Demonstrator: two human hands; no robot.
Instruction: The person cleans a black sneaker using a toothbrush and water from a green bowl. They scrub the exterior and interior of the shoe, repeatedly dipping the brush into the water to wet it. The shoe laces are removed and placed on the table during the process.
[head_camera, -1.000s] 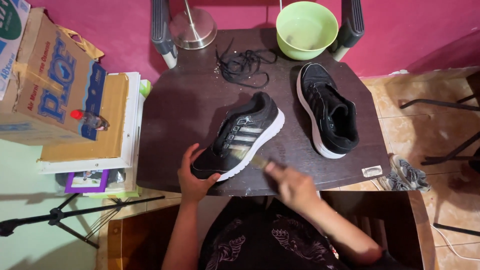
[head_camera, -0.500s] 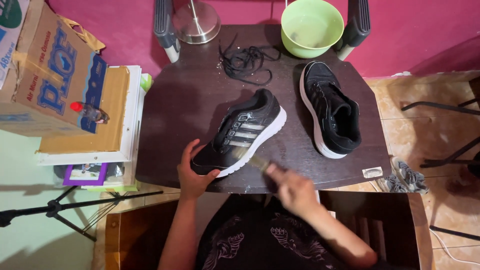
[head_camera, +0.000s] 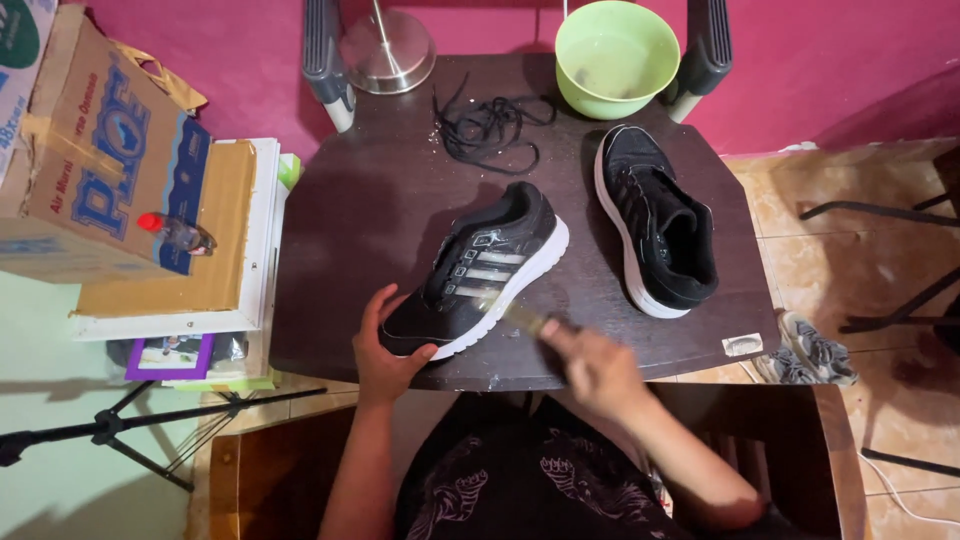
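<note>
A black sneaker with a white sole and silver stripes (head_camera: 480, 272) lies on its side on the dark wooden table (head_camera: 370, 210). My left hand (head_camera: 380, 345) grips its toe end. My right hand (head_camera: 590, 365) holds a small brush (head_camera: 520, 315), blurred with motion, against the sneaker's side near the sole. The second black sneaker (head_camera: 655, 220) stands upright to the right. A heap of black laces (head_camera: 490, 125) lies behind both shoes.
A green bowl of water (head_camera: 615, 55) and a metal lamp base (head_camera: 385, 50) stand at the table's back. Cardboard boxes (head_camera: 105, 160) are stacked to the left with a small bottle (head_camera: 175, 232) on them. A tripod (head_camera: 110, 430) and grey shoes (head_camera: 810, 350) are on the floor.
My right hand has shifted slightly along the sneaker's side with the brush, in a scrubbing motion. My left hand and the sneaker stay in place.
</note>
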